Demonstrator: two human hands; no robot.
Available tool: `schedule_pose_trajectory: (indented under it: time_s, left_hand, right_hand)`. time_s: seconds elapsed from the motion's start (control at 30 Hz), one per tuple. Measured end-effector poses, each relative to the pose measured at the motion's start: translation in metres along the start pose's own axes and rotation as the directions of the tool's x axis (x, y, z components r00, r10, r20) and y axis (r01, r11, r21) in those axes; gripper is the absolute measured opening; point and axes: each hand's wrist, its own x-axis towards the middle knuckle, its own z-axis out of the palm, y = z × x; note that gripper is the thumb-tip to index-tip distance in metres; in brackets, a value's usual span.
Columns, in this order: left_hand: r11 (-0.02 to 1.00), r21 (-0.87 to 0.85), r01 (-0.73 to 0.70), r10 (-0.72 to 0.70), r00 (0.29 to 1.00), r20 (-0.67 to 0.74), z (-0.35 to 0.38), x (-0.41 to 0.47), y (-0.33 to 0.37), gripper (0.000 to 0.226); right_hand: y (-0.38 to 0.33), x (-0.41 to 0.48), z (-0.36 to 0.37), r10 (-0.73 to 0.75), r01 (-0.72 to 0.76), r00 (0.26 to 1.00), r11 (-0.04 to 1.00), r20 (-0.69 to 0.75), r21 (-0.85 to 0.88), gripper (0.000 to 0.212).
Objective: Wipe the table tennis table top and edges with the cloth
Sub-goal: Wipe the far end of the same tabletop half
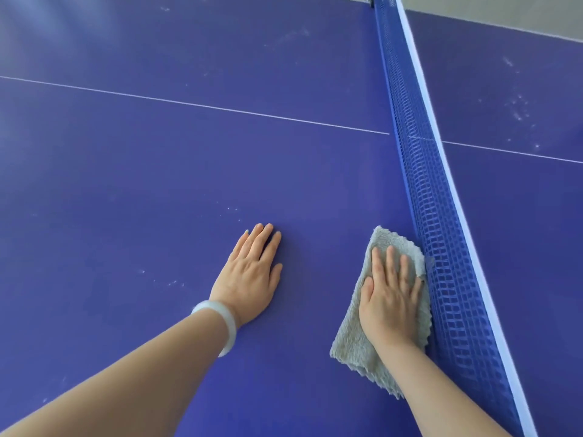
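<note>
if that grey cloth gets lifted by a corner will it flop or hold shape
Probably floppy: the cloth is fluffy, folded fabric with wavy edges, so it would likely droop and unfold. Likely light, lying flat under the right hand. Pushed, it should slide easily on the smooth table, though its edge may bunch against the net.

Two bare arms, one pale bangle.
The left forearm (pixel 142 370) and right forearm (pixel 441 389) are uncovered as far as the view reaches. A smooth, milky-white, slightly translucent round bangle (pixel 232 323) circles the left wrist. The left grip (pixel 249 279) and right grip (pixel 389 298) are bare, with short nails.
</note>
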Motion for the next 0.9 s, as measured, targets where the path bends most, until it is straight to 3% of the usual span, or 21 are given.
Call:
schedule_pose_trajectory:
  time_s: [0.27,0.67,0.77,0.9]
  left_hand:
    - [1.000,-0.014,0.021,-0.021,1.000,0.005,-0.002,-0.001,0.001,0.059]
    - [1.000,0.004,0.006,-0.006,0.999,-0.036,0.002,-0.002,-0.004,0.057]
    - [1.000,-0.002,0.005,-0.005,1.000,-0.028,0.004,-0.003,-0.001,0.058]
    - [1.000,-0.004,0.012,-0.012,1.000,-0.003,0.001,-0.002,0.002,0.060]
  right_hand:
    - [-0.006,0.105,-0.009,-0.102,0.101,0.995,0.994,0.009,0.029,0.059]
    - [-0.037,0.312,-0.026,-0.055,0.055,0.998,0.993,-0.008,0.103,0.058]
    - [-0.046,0.302,-0.028,-0.121,0.122,0.993,0.990,-0.018,0.074,0.056]
    - [-0.070,0.183,-0.021,-0.314,0.314,0.949,0.941,-0.022,0.128,0.055]
